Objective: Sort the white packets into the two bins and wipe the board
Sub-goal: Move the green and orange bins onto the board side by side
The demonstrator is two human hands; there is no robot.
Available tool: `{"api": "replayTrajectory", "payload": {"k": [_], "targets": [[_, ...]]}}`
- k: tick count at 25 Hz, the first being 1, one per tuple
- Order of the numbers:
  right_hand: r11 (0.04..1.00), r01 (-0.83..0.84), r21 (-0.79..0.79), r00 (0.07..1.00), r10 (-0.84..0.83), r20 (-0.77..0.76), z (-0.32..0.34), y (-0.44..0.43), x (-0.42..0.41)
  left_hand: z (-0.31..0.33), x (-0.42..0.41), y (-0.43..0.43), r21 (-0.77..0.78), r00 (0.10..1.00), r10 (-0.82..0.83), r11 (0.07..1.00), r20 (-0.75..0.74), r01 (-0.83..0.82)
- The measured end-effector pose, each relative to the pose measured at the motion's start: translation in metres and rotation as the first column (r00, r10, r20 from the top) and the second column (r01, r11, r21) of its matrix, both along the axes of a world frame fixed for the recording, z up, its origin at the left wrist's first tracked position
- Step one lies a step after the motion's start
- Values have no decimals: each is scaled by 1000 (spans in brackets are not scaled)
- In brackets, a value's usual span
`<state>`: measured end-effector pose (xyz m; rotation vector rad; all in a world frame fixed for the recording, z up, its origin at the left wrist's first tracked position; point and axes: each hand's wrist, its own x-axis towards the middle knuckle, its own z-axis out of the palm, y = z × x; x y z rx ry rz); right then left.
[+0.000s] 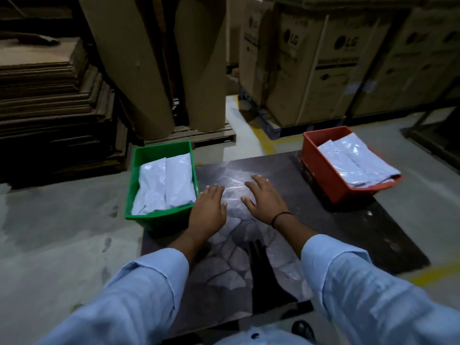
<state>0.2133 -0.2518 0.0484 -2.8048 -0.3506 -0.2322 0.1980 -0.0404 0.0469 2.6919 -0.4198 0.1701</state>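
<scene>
A dark board (348, 235) with a stone-pattern surface lies on the floor. On its left edge stands a green bin (139, 155) holding white packets (164, 185). At the far right corner a red bin (321, 168) holds more white packets (348, 158). My left hand (209, 207) lies flat on the board beside the green bin, fingers straight. My right hand (263, 197) is spread palm-down on the board's middle, a black band on its wrist. Neither hand holds anything. No loose packet shows on the board.
Stacked flat cardboard (49, 95) fills the left background. Tall cardboard rolls (154, 66) lean behind the green bin. Large printed cartons (336, 58) stand on a pallet at the back right. Grey concrete floor with yellow lines (263, 140) surrounds the board.
</scene>
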Motion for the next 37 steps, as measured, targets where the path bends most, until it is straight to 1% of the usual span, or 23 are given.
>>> {"api": "replayTrajectory", "payload": {"k": [3,7,10,13,15,17,20,23,28,30,33,37], "targets": [[999,47,6,999,-47,3,0,-58,1,-1,10,-59,-3,999,-22,1000,-32,22],[993,113,27,992,-114,48,9,-152,-4,2,20,-158,17,992,-116,993,-58,117],[976,212,50,976,-214,41,13,-229,-5,9,27,-234,13,983,-176,984,-45,177],[949,305,76,950,-308,45,12,-297,2,18,33,-294,9,978,-201,979,-51,202],[926,369,83,928,-372,27,16,-341,7,22,39,-331,9,974,-217,976,-71,218],[903,427,58,904,-428,6,18,-372,10,24,45,-355,4,971,-219,975,-91,220],[871,492,3,868,-490,-83,19,-418,21,26,51,-395,21,970,-217,975,-107,221],[878,476,-60,864,-479,-159,15,-444,32,24,56,-418,61,969,-210,974,-127,219],[923,372,-100,892,-385,-235,10,-459,47,18,62,-432,119,969,-178,973,-172,200],[934,343,-96,901,-356,-249,8,-460,51,17,63,-433,133,969,-173,971,-174,198],[936,347,-63,901,-352,-255,6,-456,54,16,66,-431,166,968,-181,963,-173,210],[934,343,-101,900,-357,-248,5,-451,52,17,67,-425,193,962,-187,955,-197,225]]}}
